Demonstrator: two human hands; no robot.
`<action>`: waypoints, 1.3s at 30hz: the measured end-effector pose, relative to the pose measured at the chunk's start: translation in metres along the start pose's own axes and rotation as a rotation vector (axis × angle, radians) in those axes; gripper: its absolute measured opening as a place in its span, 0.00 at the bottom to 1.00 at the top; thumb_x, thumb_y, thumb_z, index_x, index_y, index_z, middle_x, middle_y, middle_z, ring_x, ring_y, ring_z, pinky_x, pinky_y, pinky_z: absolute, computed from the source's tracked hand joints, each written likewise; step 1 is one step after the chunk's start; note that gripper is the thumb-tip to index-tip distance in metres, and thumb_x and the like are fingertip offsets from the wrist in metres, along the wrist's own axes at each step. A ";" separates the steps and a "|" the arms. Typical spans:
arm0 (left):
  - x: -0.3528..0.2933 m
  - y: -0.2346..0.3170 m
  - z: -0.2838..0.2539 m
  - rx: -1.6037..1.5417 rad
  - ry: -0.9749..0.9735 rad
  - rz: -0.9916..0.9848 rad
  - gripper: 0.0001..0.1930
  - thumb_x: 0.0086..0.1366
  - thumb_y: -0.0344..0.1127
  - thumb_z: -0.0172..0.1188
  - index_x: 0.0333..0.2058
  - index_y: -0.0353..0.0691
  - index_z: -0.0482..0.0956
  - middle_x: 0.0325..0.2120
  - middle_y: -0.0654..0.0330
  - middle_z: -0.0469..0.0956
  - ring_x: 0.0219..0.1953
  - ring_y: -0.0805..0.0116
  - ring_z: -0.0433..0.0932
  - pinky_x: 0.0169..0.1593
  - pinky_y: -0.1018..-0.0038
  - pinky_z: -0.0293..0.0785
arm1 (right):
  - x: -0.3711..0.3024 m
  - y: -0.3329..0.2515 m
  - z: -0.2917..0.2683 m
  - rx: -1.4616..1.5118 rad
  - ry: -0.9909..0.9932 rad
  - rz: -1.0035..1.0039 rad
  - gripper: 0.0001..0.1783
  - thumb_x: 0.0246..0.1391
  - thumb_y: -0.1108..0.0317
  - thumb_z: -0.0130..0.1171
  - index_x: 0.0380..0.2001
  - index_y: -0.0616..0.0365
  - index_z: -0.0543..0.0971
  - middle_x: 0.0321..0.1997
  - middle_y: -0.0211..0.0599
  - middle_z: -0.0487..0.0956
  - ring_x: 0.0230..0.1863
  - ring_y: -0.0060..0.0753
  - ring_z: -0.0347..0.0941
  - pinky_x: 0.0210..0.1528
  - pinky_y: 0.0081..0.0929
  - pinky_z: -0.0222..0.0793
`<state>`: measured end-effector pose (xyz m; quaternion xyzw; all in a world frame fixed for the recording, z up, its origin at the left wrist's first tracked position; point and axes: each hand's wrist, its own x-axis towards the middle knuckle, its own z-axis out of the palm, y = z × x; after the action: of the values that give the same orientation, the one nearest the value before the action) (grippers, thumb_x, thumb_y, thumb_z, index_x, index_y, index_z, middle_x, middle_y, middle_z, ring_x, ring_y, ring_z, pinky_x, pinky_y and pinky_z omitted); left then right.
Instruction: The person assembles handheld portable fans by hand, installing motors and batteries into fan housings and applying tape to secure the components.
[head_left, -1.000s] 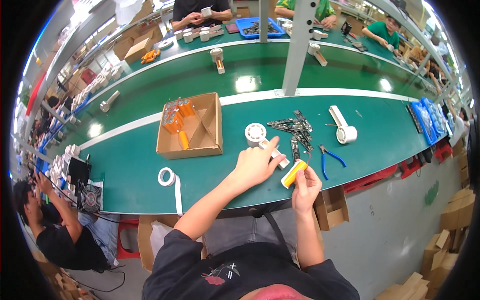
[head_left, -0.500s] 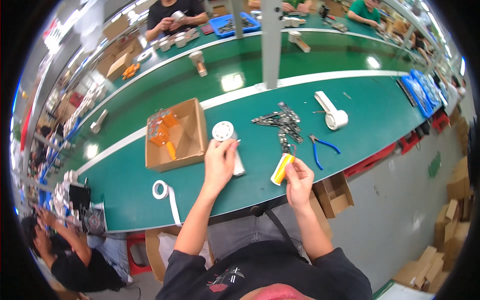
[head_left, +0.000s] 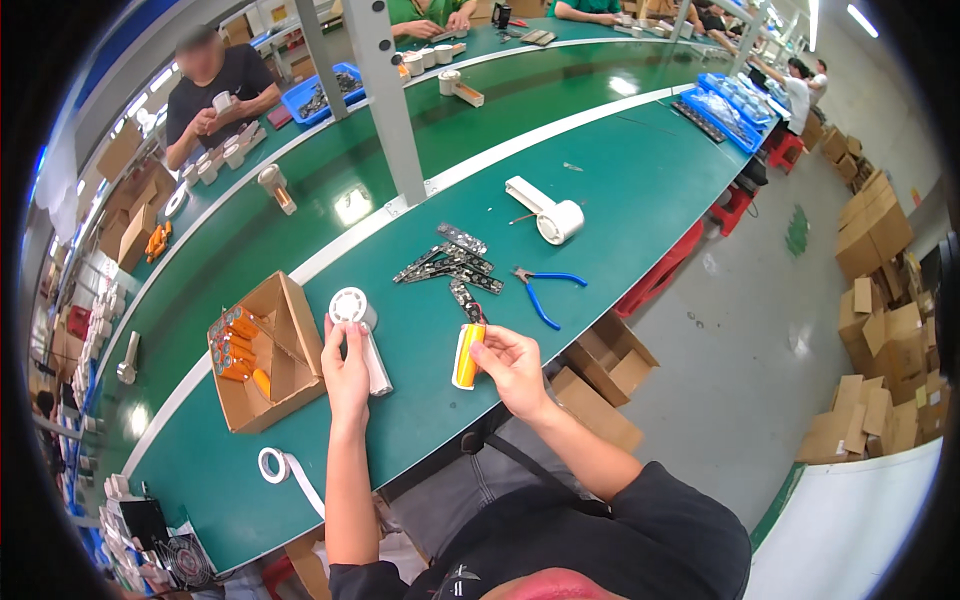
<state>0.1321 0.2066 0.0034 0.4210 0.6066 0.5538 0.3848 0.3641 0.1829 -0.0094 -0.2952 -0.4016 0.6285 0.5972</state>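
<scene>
My right hand (head_left: 512, 372) pinches a yellow cylindrical battery (head_left: 466, 357) with a white strip along its side. Its upper end meets a small dark circuit board (head_left: 466, 301), with a bit of red wire between them. My left hand (head_left: 346, 368) has its fingertips closed on a white handheld fan housing (head_left: 349, 304), just below the round head. The housing's handle (head_left: 377, 368) lies beside that hand on the green bench. Beyond the battery is a loose pile of circuit boards (head_left: 455, 262). Blue-handled pliers (head_left: 545, 290) lie to its right, jaws apart.
A cardboard box (head_left: 300, 352) with orange batteries stands left, a white tape roll (head_left: 272, 465) nearer me. Another white fan housing (head_left: 558, 221) lies farther right. A metal post (head_left: 385, 110) rises at the bench's far edge. Past the green conveyor (head_left: 420, 130), co-workers handle similar parts.
The view has swung right, shifting the bench leftward in the picture. My left fingertips have settled against the fan housing. The yellow battery stays in my right hand, now more upright.
</scene>
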 end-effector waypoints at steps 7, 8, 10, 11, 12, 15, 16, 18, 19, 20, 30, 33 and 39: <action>0.022 0.009 0.010 0.312 0.007 0.126 0.15 0.74 0.42 0.53 0.36 0.36 0.81 0.59 0.43 0.67 0.64 0.50 0.63 0.64 0.60 0.62 | 0.000 0.003 -0.005 -0.042 -0.011 0.012 0.14 0.60 0.74 0.63 0.47 0.70 0.78 0.42 0.36 0.82 0.41 0.21 0.79 0.44 0.20 0.77; 0.026 0.006 0.011 0.295 -0.003 0.211 0.15 0.72 0.42 0.56 0.35 0.36 0.82 0.58 0.43 0.67 0.63 0.50 0.64 0.63 0.60 0.64 | -0.001 0.002 -0.006 -0.053 -0.005 0.014 0.14 0.60 0.74 0.64 0.47 0.70 0.78 0.42 0.36 0.82 0.41 0.21 0.79 0.44 0.20 0.77; 0.031 -0.005 0.014 0.240 0.035 0.331 0.14 0.71 0.41 0.57 0.33 0.37 0.83 0.56 0.44 0.68 0.61 0.51 0.66 0.61 0.61 0.65 | 0.000 0.003 -0.004 -0.063 -0.015 0.020 0.14 0.60 0.74 0.64 0.47 0.70 0.77 0.42 0.37 0.82 0.41 0.21 0.79 0.44 0.20 0.77; 0.034 -0.010 0.013 0.211 0.035 0.352 0.14 0.71 0.40 0.57 0.33 0.37 0.83 0.55 0.45 0.68 0.60 0.51 0.67 0.61 0.62 0.66 | 0.000 0.003 -0.003 -0.078 -0.015 0.022 0.14 0.60 0.74 0.63 0.47 0.70 0.77 0.42 0.37 0.82 0.42 0.22 0.79 0.44 0.20 0.77; 0.034 -0.009 0.012 0.155 0.022 0.346 0.13 0.71 0.40 0.57 0.33 0.37 0.83 0.54 0.46 0.69 0.59 0.52 0.68 0.60 0.63 0.66 | 0.001 0.003 -0.003 -0.094 -0.013 0.023 0.14 0.60 0.74 0.63 0.47 0.70 0.77 0.42 0.37 0.82 0.42 0.22 0.79 0.44 0.20 0.77; 0.025 -0.006 0.013 0.196 0.152 0.413 0.11 0.70 0.37 0.58 0.33 0.36 0.82 0.51 0.48 0.69 0.56 0.53 0.69 0.59 0.63 0.67 | 0.003 0.007 -0.005 -0.080 -0.008 0.053 0.14 0.61 0.74 0.62 0.48 0.70 0.76 0.42 0.38 0.82 0.42 0.24 0.79 0.43 0.22 0.78; 0.025 -0.005 0.012 0.230 0.164 0.459 0.10 0.69 0.36 0.59 0.33 0.35 0.82 0.50 0.49 0.69 0.55 0.53 0.70 0.58 0.63 0.67 | 0.003 0.007 -0.004 -0.060 -0.003 0.037 0.14 0.62 0.74 0.61 0.48 0.70 0.76 0.42 0.39 0.82 0.42 0.25 0.80 0.42 0.23 0.79; 0.025 -0.005 0.011 0.234 0.190 0.507 0.07 0.67 0.32 0.59 0.36 0.34 0.81 0.47 0.49 0.69 0.51 0.52 0.72 0.55 0.64 0.69 | 0.000 0.008 -0.005 -0.090 -0.007 0.039 0.13 0.63 0.74 0.59 0.49 0.69 0.77 0.42 0.38 0.82 0.40 0.25 0.80 0.40 0.23 0.79; 0.025 -0.006 0.012 0.235 0.207 0.533 0.06 0.67 0.31 0.59 0.37 0.34 0.80 0.45 0.49 0.69 0.50 0.51 0.72 0.54 0.64 0.70 | -0.001 0.009 -0.005 -0.105 0.016 0.017 0.13 0.63 0.74 0.58 0.49 0.69 0.77 0.41 0.38 0.82 0.38 0.24 0.80 0.38 0.22 0.79; 0.024 -0.007 0.013 0.236 0.220 0.526 0.06 0.67 0.31 0.59 0.37 0.35 0.80 0.46 0.48 0.69 0.51 0.51 0.71 0.54 0.63 0.69 | -0.003 0.010 -0.007 -0.125 0.009 -0.001 0.13 0.64 0.74 0.57 0.49 0.69 0.77 0.41 0.37 0.82 0.38 0.24 0.80 0.37 0.22 0.79; 0.019 -0.009 0.014 0.252 0.249 0.594 0.18 0.64 0.32 0.59 0.51 0.34 0.72 0.49 0.48 0.73 0.54 0.45 0.68 0.59 0.58 0.64 | 0.006 -0.013 0.027 -0.261 -0.066 0.003 0.18 0.63 0.74 0.59 0.55 0.68 0.74 0.40 0.36 0.82 0.37 0.20 0.78 0.39 0.20 0.76; 0.025 -0.020 0.012 0.229 0.252 0.581 0.21 0.64 0.31 0.58 0.55 0.35 0.72 0.51 0.46 0.72 0.55 0.46 0.67 0.60 0.59 0.63 | 0.021 -0.023 0.046 -0.293 -0.107 -0.051 0.23 0.61 0.77 0.60 0.59 0.68 0.72 0.40 0.37 0.82 0.39 0.20 0.77 0.43 0.19 0.75; 0.033 -0.017 0.003 0.167 0.213 0.530 0.19 0.64 0.32 0.58 0.54 0.36 0.73 0.50 0.47 0.76 0.55 0.48 0.70 0.61 0.59 0.65 | 0.054 -0.023 0.079 -0.532 -0.220 -0.130 0.23 0.54 0.77 0.68 0.53 0.67 0.75 0.39 0.40 0.83 0.40 0.23 0.79 0.41 0.19 0.77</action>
<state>0.1221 0.2377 -0.0142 0.5344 0.5560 0.6242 0.1248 0.3024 0.2237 0.0558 -0.3454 -0.6326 0.4898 0.4905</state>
